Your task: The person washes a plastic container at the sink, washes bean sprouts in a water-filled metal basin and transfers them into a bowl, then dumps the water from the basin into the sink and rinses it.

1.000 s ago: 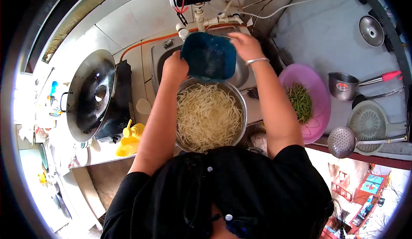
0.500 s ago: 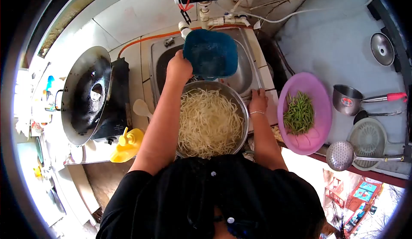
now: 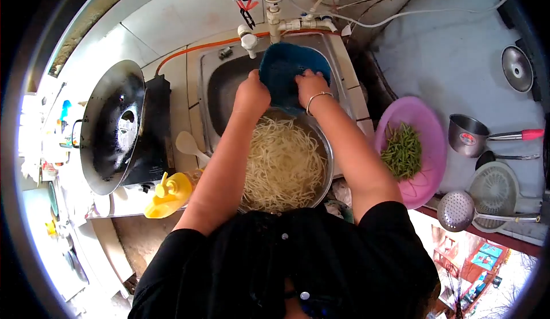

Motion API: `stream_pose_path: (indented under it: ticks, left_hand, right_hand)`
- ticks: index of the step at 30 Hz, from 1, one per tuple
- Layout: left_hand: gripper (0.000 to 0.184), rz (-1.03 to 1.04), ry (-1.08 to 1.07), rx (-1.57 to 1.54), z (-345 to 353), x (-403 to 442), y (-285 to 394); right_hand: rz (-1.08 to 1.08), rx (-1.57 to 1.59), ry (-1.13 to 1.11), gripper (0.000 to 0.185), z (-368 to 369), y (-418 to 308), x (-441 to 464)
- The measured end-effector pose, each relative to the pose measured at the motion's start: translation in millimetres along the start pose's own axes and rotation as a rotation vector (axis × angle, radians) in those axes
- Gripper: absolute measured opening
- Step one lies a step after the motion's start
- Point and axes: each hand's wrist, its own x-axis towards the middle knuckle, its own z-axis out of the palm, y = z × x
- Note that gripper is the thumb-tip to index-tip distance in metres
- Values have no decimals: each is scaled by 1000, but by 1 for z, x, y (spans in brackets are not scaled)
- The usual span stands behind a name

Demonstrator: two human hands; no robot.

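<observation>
My left hand grips the left rim of a dark blue-green plastic basin, tilted over the sink. Over the right part of that basin reaches my right hand, with a bracelet at its wrist. Its fingers look bent against the inside, but their tips are partly hidden. Close below the basin, a large metal bowl holds pale noodle-like strands in cloudy liquid. My forearms cover parts of the bowl's sides.
A wok and black stove stand left, near a yellow pump bottle and a pale ladle. A tap rises behind the sink. On the right are a pink basin of green beans, a saucepan and strainers.
My right hand has left the bowl's right rim and moved up and left into the blue-green basin. The left hand and basin have shifted right.
</observation>
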Motion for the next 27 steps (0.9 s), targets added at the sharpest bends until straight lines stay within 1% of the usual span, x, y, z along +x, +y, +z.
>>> stream_pose_path:
  ticks: [1,2,3,4,6,7,8,10,11,12,13,14,16,17,19,20,22,23,25,26,27]
  left_hand:
    - [36,118,94,116,3,2,-3]
    - [36,116,98,118,5,6,-6]
    - [36,106,58,107,4,5,-3]
    - [36,95,14,96,4,4,-1]
    - [36,106,-19,125,7,3,2]
    - [36,124,-44,157,8,4,4]
    - [36,125,-42,158,10,3,4]
    - [35,163,-102,106,14,3,2]
    - [35,163,-102,107,14,5,0]
    - [34,110,-69,54,11,6,-2]
    - [34,54,-36,3,10,5,-4]
    - [34,51,-36,6,8,5,-7]
    - [34,71,77,82,-2,0,-4]
    - [34,71,81,81,0,2,-7]
    - [34,80,129,83,7,4,-15]
    - [34,76,126,84,7,6,-19]
    - [35,18,39,11,5,15,-21]
    - [35,19,41,8,5,14,-19]
    - [37,54,-6,143,0,10,-8]
    - [37,51,-7,147,1,10,-8]
    - [39,57,-54,109,1,12,-8]
  right_hand:
    - [138,-67,-81,37,-2,-5,3]
    - [274,-136,-163,38,-5,-9,6]
    - [297,-64,-156,33,-11,-8,11]
    - [294,-65,-162,33,-6,-3,18]
    - [447,69,64,32,13,15,37]
    - [482,151,138,35,16,18,46]
    - [481,152,139,35,22,17,50]
    - [491,402,203,32,13,-10,59]
    - [416,445,234,34,16,-21,61]
    - [342,488,262,36,18,-29,58]
    - [310,566,212,34,13,-34,50]
    - [310,570,210,34,21,-35,40]
    - [-59,669,-147,33,33,-29,19]
    - [-63,667,-147,33,32,-24,12]
    - [-42,483,-325,35,9,-16,3]
    - [-110,344,-357,33,-1,-6,3]
    - [-123,-43,-529,28,-2,12,8]
    - [-122,-46,-528,28,-3,17,10]
    - [-232,-386,-386,22,-12,19,17]
    - [-233,-382,-387,22,-14,23,23]
    - [-234,-302,-223,20,-16,29,32]
